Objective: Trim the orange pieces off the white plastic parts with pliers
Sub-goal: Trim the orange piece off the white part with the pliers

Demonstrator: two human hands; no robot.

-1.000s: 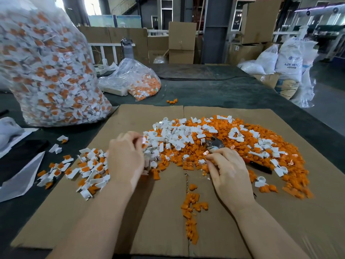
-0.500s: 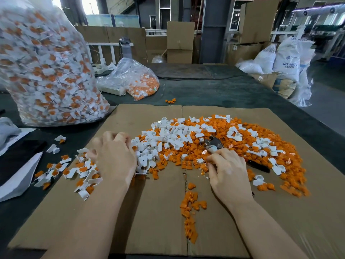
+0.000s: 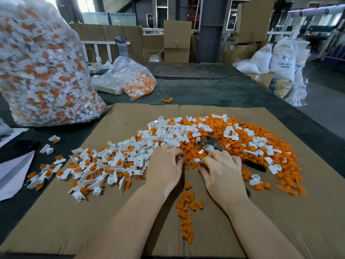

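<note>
My right hand (image 3: 223,172) grips the pliers (image 3: 211,143), whose metal jaws stick out past my fingers toward the far pile. Their black handle (image 3: 255,166) shows to the right of the hand. My left hand (image 3: 164,165) sits close beside it with curled fingers, pinching a small white plastic part (image 3: 197,160) between the two hands; my fingers mostly hide it. Untrimmed white parts with orange pieces (image 3: 97,165) lie in a heap to the left. Trimmed white parts (image 3: 168,133) and cut orange pieces (image 3: 248,144) are piled beyond my hands.
Everything lies on a cardboard sheet (image 3: 130,212) over a dark table. A large clear bag of untrimmed parts (image 3: 41,71) stands at the back left, with a smaller bag (image 3: 136,81) behind. A strip of orange scraps (image 3: 186,215) lies between my forearms. White paper (image 3: 13,172) is at the left edge.
My left hand reached left into the untrimmed heap, then came back right to meet my right hand. My right hand stayed in place with the pliers.
</note>
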